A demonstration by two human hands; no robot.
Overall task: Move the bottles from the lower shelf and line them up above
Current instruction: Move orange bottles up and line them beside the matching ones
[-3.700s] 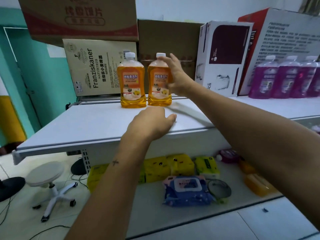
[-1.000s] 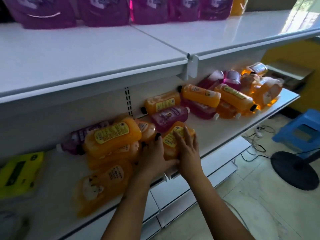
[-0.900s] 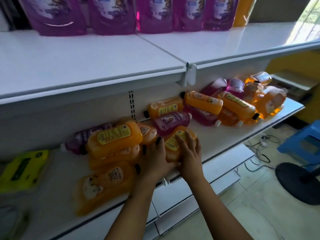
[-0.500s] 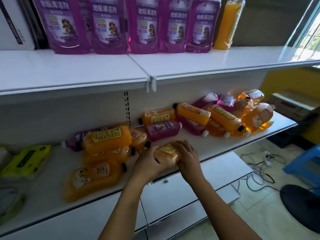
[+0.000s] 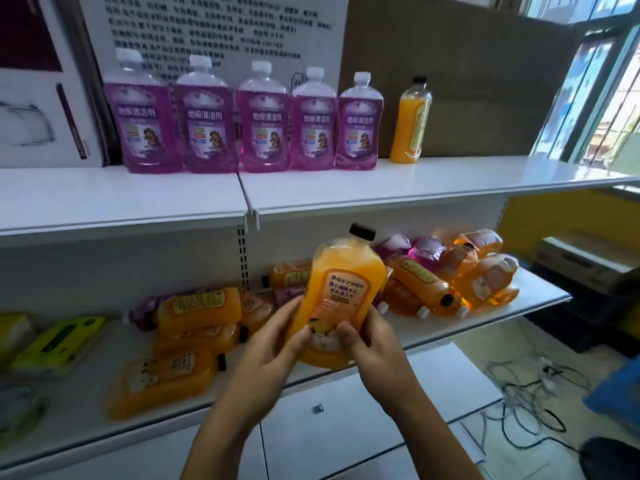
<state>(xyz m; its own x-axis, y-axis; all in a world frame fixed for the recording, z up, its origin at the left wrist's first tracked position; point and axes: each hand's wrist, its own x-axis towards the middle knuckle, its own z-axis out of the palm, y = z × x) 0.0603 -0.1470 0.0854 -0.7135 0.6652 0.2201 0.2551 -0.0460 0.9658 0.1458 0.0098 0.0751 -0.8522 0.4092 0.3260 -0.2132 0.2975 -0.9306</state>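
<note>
- Head view: both hands hold one orange bottle [image 5: 341,292] up in front of the shelving, upright, black cap on top, label facing the camera.
- Left hand [image 5: 273,348] wraps the bottle's lower left side, fingers curled behind it and thumb across the front.
- Right hand [image 5: 372,344] grips the lower right side, thumb pressed on the front near the base.
- Held bottle sits in the air between the two shelf levels, clear of both boards.
- Lower shelf [image 5: 433,327] carries the rest of the orange bottles, lying on their sides: one heap on the left [image 5: 187,327], another heap on the right [image 5: 464,275] with a few purple ones mixed in.
- Upper shelf [image 5: 450,178] has five purple bottles [image 5: 263,123] standing in a row, side by side, and one slim orange bottle [image 5: 410,123] standing just to their right.
- Yellow-green packets [image 5: 59,341] lie at the far left of the lower shelf.
- Cardboard boxes [image 5: 450,71] stand behind the upper row.
- Tangled cables [image 5: 526,393] lie on the floor to the right.
</note>
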